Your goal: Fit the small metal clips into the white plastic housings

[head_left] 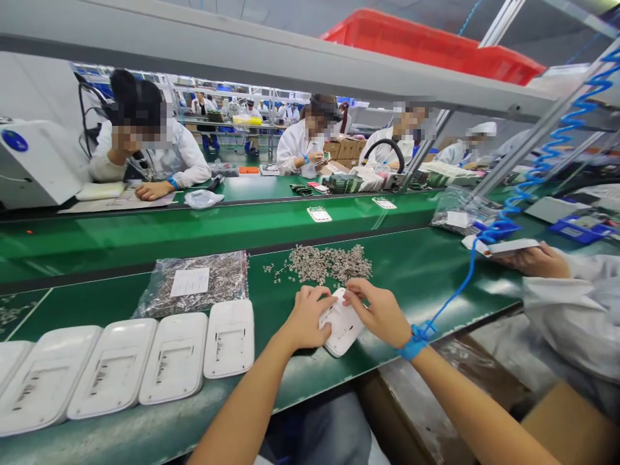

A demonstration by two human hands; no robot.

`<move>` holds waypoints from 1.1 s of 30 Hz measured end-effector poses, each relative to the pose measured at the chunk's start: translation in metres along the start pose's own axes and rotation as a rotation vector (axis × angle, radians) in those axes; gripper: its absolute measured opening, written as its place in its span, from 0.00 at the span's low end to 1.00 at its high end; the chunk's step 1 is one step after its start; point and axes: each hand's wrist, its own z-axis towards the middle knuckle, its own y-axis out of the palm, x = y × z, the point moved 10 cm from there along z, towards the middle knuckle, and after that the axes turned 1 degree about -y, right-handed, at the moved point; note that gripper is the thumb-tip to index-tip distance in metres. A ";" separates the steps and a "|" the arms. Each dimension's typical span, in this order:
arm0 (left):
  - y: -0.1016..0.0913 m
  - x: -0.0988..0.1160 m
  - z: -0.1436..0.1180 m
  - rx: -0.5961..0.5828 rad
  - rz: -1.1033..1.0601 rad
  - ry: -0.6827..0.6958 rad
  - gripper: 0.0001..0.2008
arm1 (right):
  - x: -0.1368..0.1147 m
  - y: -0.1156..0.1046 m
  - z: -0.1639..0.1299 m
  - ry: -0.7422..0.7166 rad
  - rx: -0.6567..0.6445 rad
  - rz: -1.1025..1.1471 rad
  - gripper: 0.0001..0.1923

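Observation:
A white plastic housing [343, 336] with rounded corners lies tilted on the green work surface in front of me. My left hand [306, 319] grips its left side, thumb and fingers curled over the face. At the upper right edge of the same housing, my right hand [382, 311] has thumb and fingers pinched together; whatever is between the fingertips is hidden. A blue wrist strap [415, 342] with a coiled cord circles my right wrist. Just beyond both hands is a loose heap of small metal pieces [330, 263].
Several similar white housings [175, 355] stand in a row at left. Behind them lies a clear bag [206, 281] of small metal parts. A green conveyor belt [232, 223] carries two white pieces. On the right, a co-worker's hand [540, 259] holds a white part. A red bin [411, 45] sits overhead.

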 end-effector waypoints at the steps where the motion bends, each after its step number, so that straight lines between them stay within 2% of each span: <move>1: 0.002 -0.002 0.000 -0.014 -0.010 -0.015 0.27 | 0.000 0.001 0.001 -0.002 -0.003 0.011 0.03; 6: -0.007 -0.025 0.000 0.135 -0.045 -0.185 0.23 | -0.001 0.013 0.006 -0.059 -0.079 -0.026 0.03; 8: -0.006 -0.032 0.001 0.158 -0.071 -0.235 0.21 | -0.004 0.021 0.007 -0.102 -0.122 -0.083 0.05; 14: -0.008 -0.040 0.003 0.197 -0.153 -0.266 0.19 | -0.028 0.039 0.006 -0.267 -0.193 -0.201 0.07; 20: -0.009 -0.041 0.005 0.224 -0.176 -0.233 0.18 | -0.016 0.051 0.005 -0.171 -0.201 -0.262 0.06; 27: -0.009 -0.038 0.005 0.233 -0.177 -0.197 0.18 | -0.013 0.057 0.010 -0.140 -0.213 -0.194 0.07; 33: -0.009 -0.038 0.005 0.229 -0.170 -0.199 0.14 | -0.003 0.062 0.012 -0.101 -0.212 -0.232 0.06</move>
